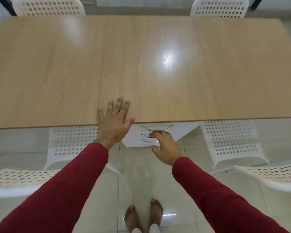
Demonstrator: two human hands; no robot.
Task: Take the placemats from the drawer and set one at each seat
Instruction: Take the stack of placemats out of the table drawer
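No placemats show; they are presumably inside the white drawer unit [160,137] under the table [158,73]. Its 3 curved metal handles look rigid and slick. The right hand [166,148] curls at them, grip unclear; the left hand [114,121] rests open on the edge.

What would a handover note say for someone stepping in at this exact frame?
Left hand: open, fingers spread, palm flat on the near edge of the wooden table.
Right hand: reaching under the table edge, fingertips at the curved metal handles of the white drawer unit; whether it has gripped one cannot be told.
Placemats: none visible; the drawers look closed.
Seats: four white perforated chairs, two at the far side and two at the near side.
Done: nothing yet set out.
Left: open the drawer, take the placemats, lay one at each seat.
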